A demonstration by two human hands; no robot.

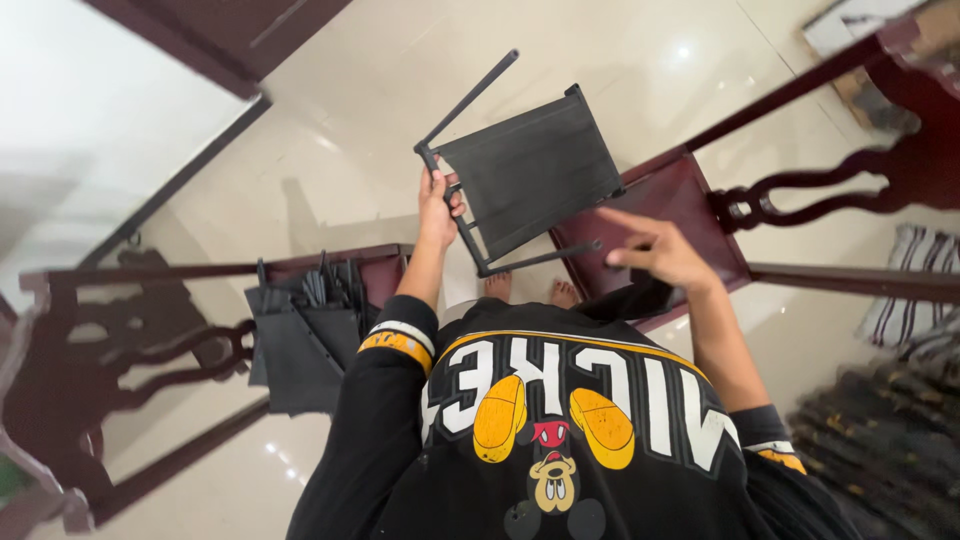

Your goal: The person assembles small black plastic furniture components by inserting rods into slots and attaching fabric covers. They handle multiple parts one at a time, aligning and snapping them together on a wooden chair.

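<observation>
The left hand (pixel 437 205) grips the near-left corner rod of a black fabric panel on a thin metal frame (pixel 530 170), held tilted above the pale tiled floor (pixel 340 130). The right hand (pixel 660 250), fingers loosely spread, reaches its fingertips to the frame's lower rod end. On the left dark wooden chair (pixel 120 330) lies a stack of similar folded panels (pixel 300 335), their shapes hard to separate. The right chair (pixel 700 200) is cut off by the picture's edge.

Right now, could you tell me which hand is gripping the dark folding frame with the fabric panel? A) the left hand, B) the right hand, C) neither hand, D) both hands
A: the left hand is closed around the metal bar of the folding frame, while the right hand is open beside it, fingers spread.
</observation>
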